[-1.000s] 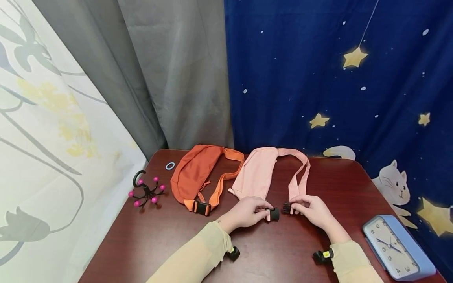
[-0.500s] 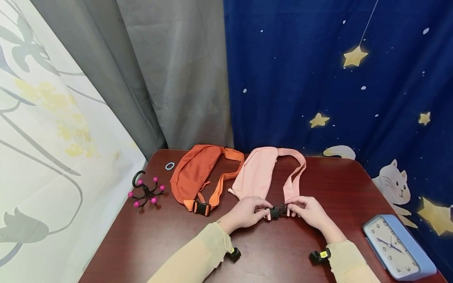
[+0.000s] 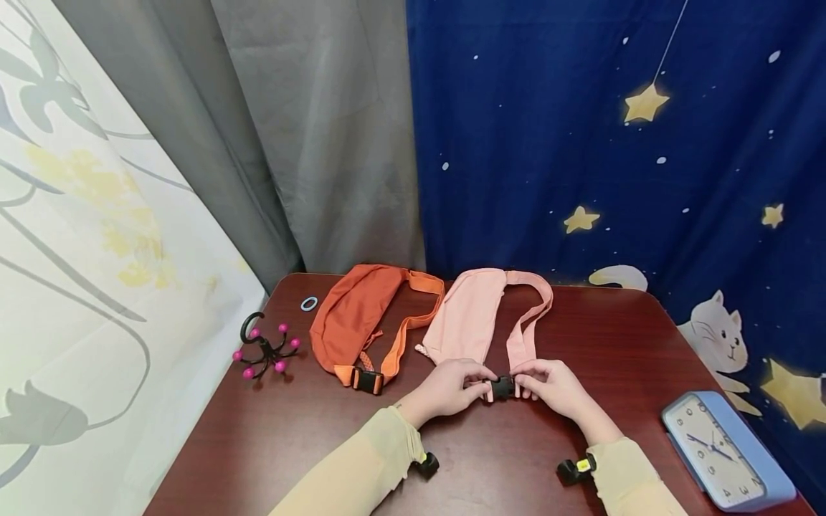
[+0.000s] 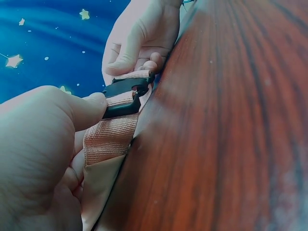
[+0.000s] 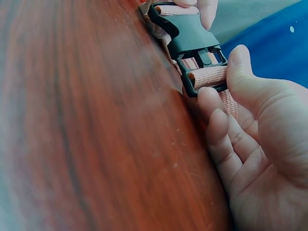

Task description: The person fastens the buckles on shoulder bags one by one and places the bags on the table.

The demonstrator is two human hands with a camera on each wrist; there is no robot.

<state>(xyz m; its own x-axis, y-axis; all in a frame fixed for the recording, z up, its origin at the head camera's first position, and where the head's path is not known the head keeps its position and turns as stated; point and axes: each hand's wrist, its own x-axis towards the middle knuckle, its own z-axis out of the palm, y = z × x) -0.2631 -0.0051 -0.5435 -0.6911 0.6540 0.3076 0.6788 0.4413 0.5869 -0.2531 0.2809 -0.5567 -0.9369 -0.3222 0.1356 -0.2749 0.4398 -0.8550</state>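
A pink waist bag (image 3: 467,315) lies on the table, its strap (image 3: 524,340) looping round to the right. At the strap's front is a black side-release buckle (image 3: 502,388), its two halves meeting. My left hand (image 3: 454,387) pinches the socket half between thumb and fingers. From the other side, my right hand (image 3: 555,387) pinches the pronged half by its webbing end. In the right wrist view the prongs sit inside the buckle (image 5: 192,33), with a gap showing near the bar; whether it is latched I cannot tell. Pink webbing (image 4: 113,139) runs under my left thumb.
An orange waist bag (image 3: 355,315), its buckle fastened, lies left of the pink one. Further left are a black hook rack with pink balls (image 3: 266,350) and a light blue ring (image 3: 309,304). A blue clock (image 3: 725,451) stands at the right edge.
The right hand has moved left with the pronged half, bringing it from apart into the socket half. The strap loop has shifted left with it. My left hand has stayed almost still.
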